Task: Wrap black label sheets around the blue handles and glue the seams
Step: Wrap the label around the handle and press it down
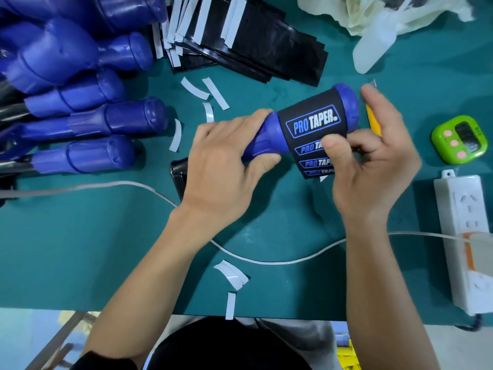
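**Label half round blue handle on teal counter**

Left grip [224, 161] has its fingers curled over the narrow neck of a blue handle [269, 134], thumb underneath, holding it level across the middle of the counter [80, 249]. Right grip [373, 166] pinches the loose lower flap of a black label [312, 121] between thumb and curled fingers, the forefinger raised beside the handle's wide end cap. The label lies over the thick part of the handle just short of that cap. "PRO TAPER" is printed on it in blue and white, once large on top and again in smaller rows down the flap that hangs toward the person.

A yellow tool [373, 121] shows behind the right grip, mostly hidden. A black object [177, 169] lies partly under the left wrist.

To the left is a pile of bare blue handles [80, 116], ends pointing right. Beyond the hands lies a fanned heap of black sheets [253, 49] with white edge strips. Peeled white strips [197, 89] are scattered between pile and hands, and more lie near the counter's front edge. At far right stand a green timer [460, 140] and a white power strip [464, 222]. A white cable [266, 259] runs across the counter under both forearms. Crumpled white cloth [373, 22] sits at top right.
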Available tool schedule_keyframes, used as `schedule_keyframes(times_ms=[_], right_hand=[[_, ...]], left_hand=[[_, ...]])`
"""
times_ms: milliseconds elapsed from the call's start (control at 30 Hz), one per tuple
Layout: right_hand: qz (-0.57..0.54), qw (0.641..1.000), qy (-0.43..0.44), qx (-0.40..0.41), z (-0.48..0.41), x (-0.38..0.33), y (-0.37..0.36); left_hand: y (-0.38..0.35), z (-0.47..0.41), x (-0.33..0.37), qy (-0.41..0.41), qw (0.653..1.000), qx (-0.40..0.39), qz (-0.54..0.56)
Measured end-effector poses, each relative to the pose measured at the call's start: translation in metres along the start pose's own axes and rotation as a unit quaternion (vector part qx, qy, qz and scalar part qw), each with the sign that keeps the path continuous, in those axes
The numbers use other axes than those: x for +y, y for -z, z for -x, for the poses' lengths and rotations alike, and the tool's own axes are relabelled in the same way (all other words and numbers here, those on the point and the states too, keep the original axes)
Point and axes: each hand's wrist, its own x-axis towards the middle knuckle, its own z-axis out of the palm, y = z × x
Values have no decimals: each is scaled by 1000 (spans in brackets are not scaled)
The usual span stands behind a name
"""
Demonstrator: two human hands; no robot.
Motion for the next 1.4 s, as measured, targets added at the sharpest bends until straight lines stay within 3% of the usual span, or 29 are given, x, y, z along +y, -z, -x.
schedule_keyframes(times_ms=[100,233,367,500,600,800,1067,1400], right_hand=[[-32,999,-1,37,-3,-4,3],[-107,993,-6,45,-10,-19,1],[-159,987,25,-25,-19,-26,3],[-161,984,-51,-62,-31,-24,9],[-138,984,-90,-72,-35,-20,15],[-130,979,-104,-119,-39,-11,20],[-137,976,-115,-124,-39,-24,18],[-118,987,-55,-89,-33,-20,9]], left_hand=[[2,1,5,34,993,-48,107],[5,4,16,82,952,-123,270],[2,7,24,105,904,-184,371],[-5,10,26,129,852,-245,444],[-8,12,30,142,839,-251,461],[-12,15,32,167,820,-241,493],[-13,16,31,189,795,-246,522],[-26,25,29,210,723,-305,583]])
